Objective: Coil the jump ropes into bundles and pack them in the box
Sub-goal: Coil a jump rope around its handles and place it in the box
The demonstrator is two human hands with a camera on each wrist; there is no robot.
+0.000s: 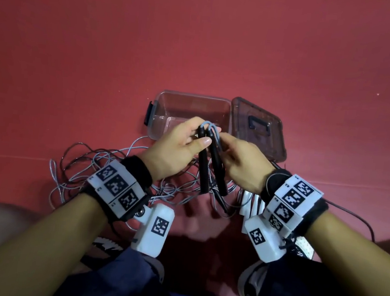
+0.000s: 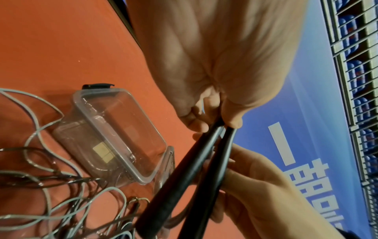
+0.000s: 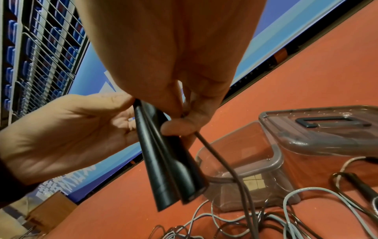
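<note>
Two black jump rope handles (image 1: 207, 166) are held side by side above the floor, with a grey cord (image 1: 207, 124) looping out of their top ends. My left hand (image 1: 197, 136) grips their upper part, thumb across the front. My right hand (image 1: 228, 146) pinches the same handles from the right; in the right wrist view a dark cord (image 3: 225, 165) trails down from its fingers. The handles (image 2: 184, 177) (image 3: 163, 161) hang splayed at their lower ends. Just beyond the hands the clear plastic box (image 1: 160, 100) (image 2: 114, 129) (image 3: 272, 152) stands open, with no rope inside.
The box's tinted lid (image 1: 259, 128) (image 3: 327, 129) leans against its right side. Tangled grey and dark cords (image 1: 104, 169) (image 2: 51, 202) sprawl on the red floor under my wrists. Another black handle (image 3: 360, 182) and white handles (image 1: 251, 203) lie at the right. My shoes and knees are below.
</note>
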